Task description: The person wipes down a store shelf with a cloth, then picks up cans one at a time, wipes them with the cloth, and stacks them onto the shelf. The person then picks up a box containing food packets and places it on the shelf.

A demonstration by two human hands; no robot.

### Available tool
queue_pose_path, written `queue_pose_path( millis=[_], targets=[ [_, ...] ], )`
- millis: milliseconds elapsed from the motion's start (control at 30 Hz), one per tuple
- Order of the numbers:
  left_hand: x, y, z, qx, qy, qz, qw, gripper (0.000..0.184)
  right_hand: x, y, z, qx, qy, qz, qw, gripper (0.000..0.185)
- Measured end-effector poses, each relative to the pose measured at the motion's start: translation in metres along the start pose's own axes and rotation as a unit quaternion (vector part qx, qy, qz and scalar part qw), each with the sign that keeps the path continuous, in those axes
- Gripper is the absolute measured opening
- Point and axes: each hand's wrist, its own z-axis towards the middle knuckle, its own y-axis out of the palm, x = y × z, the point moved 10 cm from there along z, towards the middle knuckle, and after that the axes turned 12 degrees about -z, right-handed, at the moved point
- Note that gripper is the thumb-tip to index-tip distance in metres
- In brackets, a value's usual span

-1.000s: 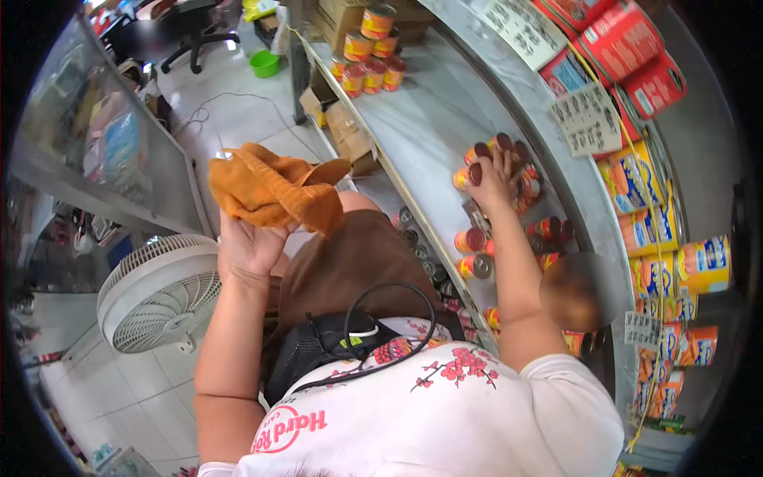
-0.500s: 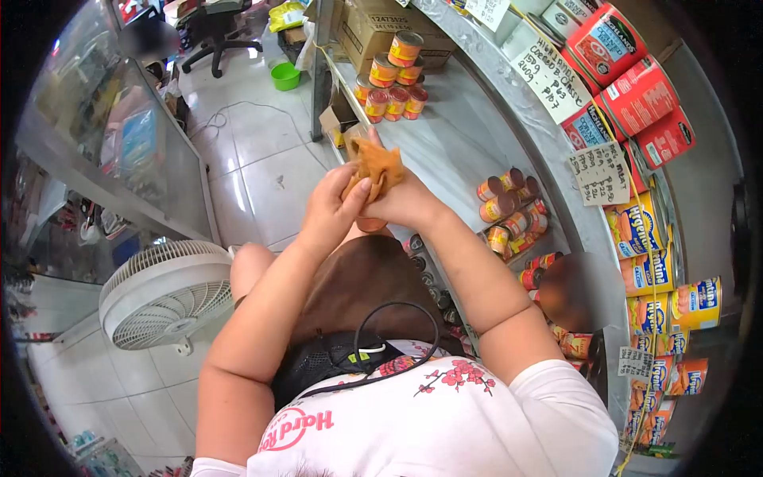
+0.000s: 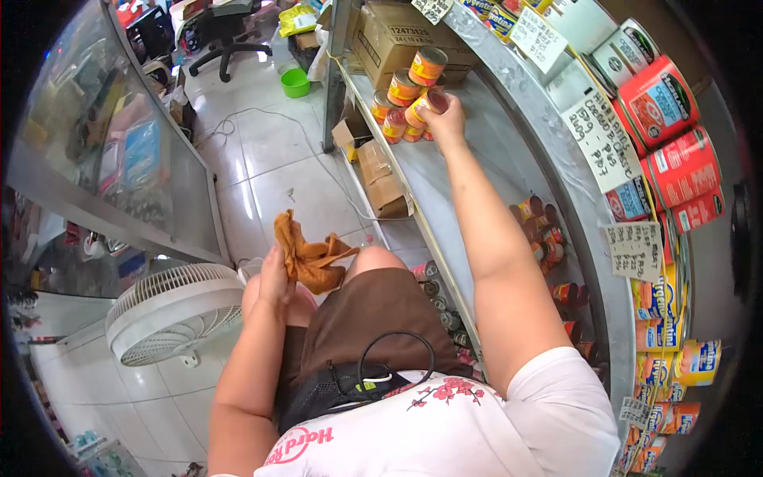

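Head view: a held can (image 3: 425,106), yellow and orange-red with a dark red lid, is at the near right side of a can stack (image 3: 403,87) on the far end of a long grey shelf (image 3: 485,151). The right hand (image 3: 447,123) grips it, fingers spread only to the can's width and curled about its lid end; whether its base bears on the cans beneath cannot be made out. To the left and nearer, the left hand (image 3: 276,280) holds a crumpled orange cloth (image 3: 310,258) above the lap, fingers closed on the fabric, their tips largely hidden by it. Behind the stack stands a cardboard box (image 3: 397,40); nearer along the shelf, partly covered by the right forearm, lies a second group of cans (image 3: 550,238). Below the shelf's left edge are an open carton (image 3: 381,179) and, nearer, a row of tins (image 3: 439,304). At the right, red tins (image 3: 660,103) and yellow tins (image 3: 698,362) line a ledge hung with handwritten price cards (image 3: 600,151). At the left stand a white fan (image 3: 175,310) and a glass case (image 3: 135,143); a green basin (image 3: 295,82) sits on the far tiled floor (image 3: 270,167).
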Motion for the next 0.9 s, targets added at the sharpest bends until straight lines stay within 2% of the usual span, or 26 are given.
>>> queue_pose_path(
  millis=[167, 200, 233, 300, 367, 400, 433, 467, 533, 567, 633, 700, 733, 800, 867, 900],
  targets=[
    [-0.008, -0.019, 0.015, -0.009, -0.030, -0.023, 0.999, 0.048, -0.001, 0.022, 0.012, 0.025, -0.006, -0.067, 0.997, 0.057],
    [-0.010, -0.024, 0.017, 0.000, -0.038, -0.034, 0.999, 0.046, 0.001, 0.028, 0.013, 0.014, 0.005, -0.068, 0.998, 0.058],
    [-0.011, -0.022, 0.017, 0.007, -0.047, -0.044, 0.998, 0.044, 0.004, 0.037, 0.017, 0.007, -0.024, -0.082, 0.996, 0.055],
    [-0.018, -0.022, 0.019, 0.014, -0.070, -0.046, 0.996, 0.042, -0.006, 0.034, 0.013, 0.041, -0.039, -0.137, 0.989, 0.056],
    [-0.027, -0.027, 0.021, 0.011, -0.095, -0.028, 0.995, 0.042, -0.003, 0.033, 0.012, 0.048, 0.006, -0.154, 0.987, 0.057],
    [-0.025, -0.028, 0.023, 0.004, -0.079, -0.022, 0.997, 0.042, -0.001, 0.034, 0.011, 0.042, 0.035, -0.151, 0.987, 0.060],
    [-0.023, -0.030, 0.024, -0.004, -0.066, -0.015, 0.998, 0.043, -0.001, 0.035, 0.012, 0.058, 0.016, -0.167, 0.984, 0.064],
    [-0.025, -0.029, 0.025, -0.013, -0.056, -0.008, 0.998, 0.044, -0.013, 0.026, 0.005, 0.048, 0.034, -0.144, 0.988, 0.074],
    [-0.023, -0.015, 0.017, 0.005, -0.068, -0.014, 0.998, 0.044, -0.016, 0.015, 0.001, 0.104, -0.009, -0.161, 0.981, 0.087],
    [-0.022, -0.020, 0.019, 0.012, -0.066, -0.026, 0.997, 0.044, -0.024, 0.005, -0.007, 0.097, -0.012, -0.124, 0.988, 0.082],
    [-0.025, -0.020, 0.019, -0.004, -0.076, -0.066, 0.995, 0.045, -0.013, 0.005, -0.013, 0.062, -0.079, -0.069, 0.993, 0.078],
    [-0.011, -0.011, 0.013, -0.004, -0.059, -0.089, 0.994, 0.046, -0.015, -0.024, -0.040, 0.005, -0.073, -0.168, 0.983, 0.080],
    [-0.001, 0.006, 0.008, -0.054, -0.042, -0.136, 0.988, 0.045, -0.012, -0.047, -0.051, -0.023, -0.071, -0.215, 0.974, 0.081],
    [0.018, 0.015, 0.000, -0.143, 0.038, -0.046, 0.988, 0.044, 0.032, -0.095, -0.068, -0.039, -0.054, -0.368, 0.927, 0.074],
    [0.007, 0.018, -0.005, -0.163, -0.043, -0.143, 0.975, 0.045, 0.074, -0.152, -0.086, -0.136, 0.036, -0.460, 0.877, 0.071],
    [0.001, 0.018, -0.009, -0.167, -0.085, -0.189, 0.964, 0.046, 0.065, -0.183, -0.106, -0.152, 0.090, -0.504, 0.845, 0.070]
  ],
)
